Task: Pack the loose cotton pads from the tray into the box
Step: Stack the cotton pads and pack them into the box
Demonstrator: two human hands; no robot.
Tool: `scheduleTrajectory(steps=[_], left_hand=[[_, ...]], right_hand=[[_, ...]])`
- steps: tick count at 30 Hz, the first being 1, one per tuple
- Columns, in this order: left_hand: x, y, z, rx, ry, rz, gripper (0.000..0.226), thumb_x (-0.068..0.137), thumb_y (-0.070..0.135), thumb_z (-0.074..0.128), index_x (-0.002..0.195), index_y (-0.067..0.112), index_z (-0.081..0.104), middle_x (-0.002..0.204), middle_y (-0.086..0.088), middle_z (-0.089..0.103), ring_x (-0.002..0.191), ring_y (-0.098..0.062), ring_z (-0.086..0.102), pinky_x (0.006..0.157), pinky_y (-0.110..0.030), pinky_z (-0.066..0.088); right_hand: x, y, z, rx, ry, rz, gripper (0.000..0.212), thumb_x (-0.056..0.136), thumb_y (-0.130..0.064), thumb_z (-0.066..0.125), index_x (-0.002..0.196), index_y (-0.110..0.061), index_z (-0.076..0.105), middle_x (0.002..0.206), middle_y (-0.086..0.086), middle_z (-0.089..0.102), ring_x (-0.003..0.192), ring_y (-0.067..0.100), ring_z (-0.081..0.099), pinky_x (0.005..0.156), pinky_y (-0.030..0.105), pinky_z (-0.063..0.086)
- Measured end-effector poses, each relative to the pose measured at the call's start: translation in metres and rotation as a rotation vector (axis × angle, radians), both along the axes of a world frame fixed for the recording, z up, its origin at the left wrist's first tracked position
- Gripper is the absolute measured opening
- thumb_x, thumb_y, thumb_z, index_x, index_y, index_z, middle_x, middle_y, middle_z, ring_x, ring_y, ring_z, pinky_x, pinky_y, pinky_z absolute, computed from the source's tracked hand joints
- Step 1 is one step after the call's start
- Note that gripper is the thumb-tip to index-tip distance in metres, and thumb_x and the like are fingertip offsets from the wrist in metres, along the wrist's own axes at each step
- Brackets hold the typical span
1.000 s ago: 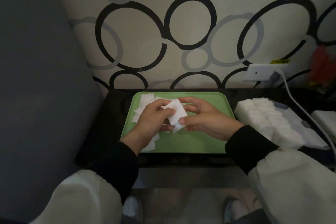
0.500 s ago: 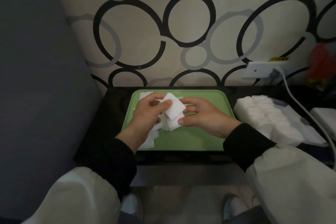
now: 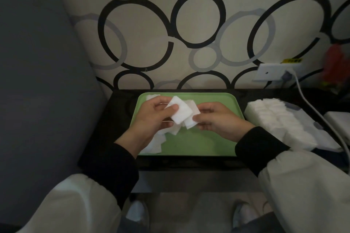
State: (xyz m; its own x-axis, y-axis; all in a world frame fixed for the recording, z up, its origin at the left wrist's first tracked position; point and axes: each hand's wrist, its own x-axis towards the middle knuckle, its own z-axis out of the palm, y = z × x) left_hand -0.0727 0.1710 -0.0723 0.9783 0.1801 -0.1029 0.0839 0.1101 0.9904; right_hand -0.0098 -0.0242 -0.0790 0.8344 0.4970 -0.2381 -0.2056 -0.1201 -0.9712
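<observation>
A green tray lies on a dark table, with loose white cotton pads along its left side under my left wrist. Above the tray my left hand pinches a square white pad between thumb and fingers. My right hand pinches a small stack of pads just right of it, and the two bunches overlap. To the right of the tray stands the box, filled with a long row of white pads.
A white cable runs from a wall socket down past the box. A white object lies at the far right edge. A grey padded surface fills the left side. The patterned wall rises right behind the table.
Both hands have lifted slightly toward the tray's back edge with the pads. The pad in my left hand has shifted up over the stack held by my right hand.
</observation>
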Motion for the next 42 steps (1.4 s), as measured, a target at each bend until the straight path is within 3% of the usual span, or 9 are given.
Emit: scheduleTrajectory(steps=[9, 16, 21, 24, 27, 29, 34, 39, 42], left_hand=[[0.001, -0.007, -0.007, 0.227, -0.03, -0.027, 0.017, 0.084, 0.01, 0.077, 0.098, 0.01, 0.068, 0.093, -0.003, 0.073, 0.075, -0.014, 0.07, 0.056, -0.024, 0.055], [0.003, -0.014, -0.006, 0.386, -0.087, 0.055, 0.019, 0.08, 0.01, 0.081, 0.093, 0.011, 0.068, 0.091, -0.004, 0.067, 0.068, -0.014, 0.064, 0.057, -0.027, 0.055], [0.005, -0.015, -0.007, 0.363, -0.086, 0.018, 0.048, 0.074, 0.014, 0.086, 0.115, 0.017, 0.063, 0.11, 0.0, 0.067, 0.097, -0.016, 0.067, 0.085, -0.029, 0.057], [0.004, -0.018, -0.008, 0.239, -0.001, -0.096, 0.05, 0.077, 0.013, 0.084, 0.121, 0.018, 0.062, 0.108, -0.004, 0.067, 0.093, -0.017, 0.069, 0.083, -0.033, 0.059], [0.006, -0.023, -0.009, 0.22, -0.017, -0.111, 0.034, 0.077, 0.007, 0.083, 0.107, 0.014, 0.07, 0.094, -0.009, 0.068, 0.084, -0.021, 0.068, 0.079, -0.044, 0.058], [0.006, -0.028, -0.008, 0.271, -0.036, -0.112, 0.029, 0.076, 0.006, 0.083, 0.101, 0.01, 0.07, 0.09, -0.005, 0.069, 0.082, -0.019, 0.066, 0.075, -0.041, 0.058], [0.011, -0.052, -0.005, 0.536, -0.123, -0.113, 0.025, 0.071, 0.013, 0.087, 0.087, 0.018, 0.069, 0.079, 0.004, 0.068, 0.064, -0.002, 0.061, 0.065, -0.027, 0.051], [0.016, -0.085, -0.006, 0.437, -0.138, -0.075, 0.021, 0.079, 0.012, 0.082, 0.091, 0.019, 0.066, 0.073, -0.007, 0.073, 0.068, -0.021, 0.072, 0.067, -0.039, 0.061], [0.019, -0.104, -0.006, 0.402, -0.153, -0.083, 0.013, 0.086, 0.015, 0.075, 0.092, 0.017, 0.064, 0.075, -0.007, 0.074, 0.066, -0.022, 0.072, 0.066, -0.037, 0.059]], right_hand=[[-0.006, 0.004, 0.003, 0.039, -0.026, 0.135, 0.034, 0.086, 0.007, 0.065, 0.12, 0.002, 0.064, 0.107, 0.023, 0.069, 0.086, 0.023, 0.067, 0.071, 0.023, 0.057], [-0.003, 0.0, 0.003, 0.065, 0.003, 0.18, 0.036, 0.086, 0.01, 0.063, 0.121, 0.003, 0.061, 0.106, 0.019, 0.069, 0.093, 0.027, 0.067, 0.08, 0.032, 0.058], [-0.003, -0.007, 0.008, 0.116, 0.122, 0.19, 0.031, 0.08, -0.012, 0.068, 0.109, -0.004, 0.065, 0.108, 0.017, 0.065, 0.1, 0.032, 0.064, 0.086, 0.042, 0.055], [-0.006, -0.01, 0.009, 0.003, -0.01, 0.171, 0.04, 0.075, -0.025, 0.079, 0.107, -0.006, 0.064, 0.111, 0.02, 0.069, 0.107, 0.037, 0.066, 0.096, 0.05, 0.051], [-0.005, -0.017, 0.007, -0.09, -0.102, 0.17, 0.032, 0.081, -0.01, 0.075, 0.107, -0.001, 0.06, 0.111, 0.026, 0.069, 0.105, 0.039, 0.067, 0.097, 0.054, 0.05], [-0.004, -0.023, 0.006, -0.16, -0.153, 0.177, 0.032, 0.083, -0.005, 0.074, 0.111, -0.001, 0.059, 0.108, 0.027, 0.069, 0.104, 0.042, 0.067, 0.095, 0.056, 0.051], [-0.004, -0.037, 0.01, -0.37, -0.545, 0.175, 0.029, 0.074, -0.024, 0.084, 0.099, -0.023, 0.07, 0.089, 0.002, 0.072, 0.082, 0.023, 0.068, 0.081, 0.046, 0.056], [-0.004, -0.076, 0.026, -0.532, -0.66, 0.126, 0.021, 0.077, -0.019, 0.083, 0.096, -0.016, 0.074, 0.085, -0.003, 0.072, 0.078, 0.011, 0.066, 0.074, 0.03, 0.053], [0.001, -0.116, 0.037, -0.537, -0.678, -0.003, 0.011, 0.08, -0.016, 0.079, 0.087, -0.017, 0.071, 0.08, -0.001, 0.068, 0.073, 0.014, 0.064, 0.07, 0.031, 0.05]])
